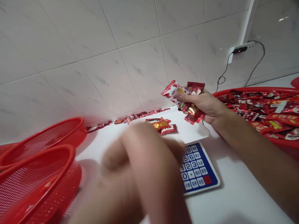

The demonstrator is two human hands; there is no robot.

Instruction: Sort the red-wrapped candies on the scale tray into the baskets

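Observation:
My right hand (pixel 202 102) is closed on several small wrapped candies (pixel 194 112) in red, white and gold packets, held above the back of a white weighing pan (pixel 198 130). My left hand (pixel 144 161) is a large blur close to the camera; its fingers are smeared, and whether it holds anything does not show. It hides part of the pan and the left side of a blue keypad (pixel 198 168) with white keys. Beyond it, a few red and orange candy packets (pixel 163 125) lie on the pan.
A red basket (pixel 257 90) full of wrapped candies stands at right. Red mesh baskets (pixel 72 155) stand at left, the nearest with some red packets inside. A row of candies (pixel 140 115) runs along the tiled wall. A power strip (pixel 243 49) with cables hangs at upper right.

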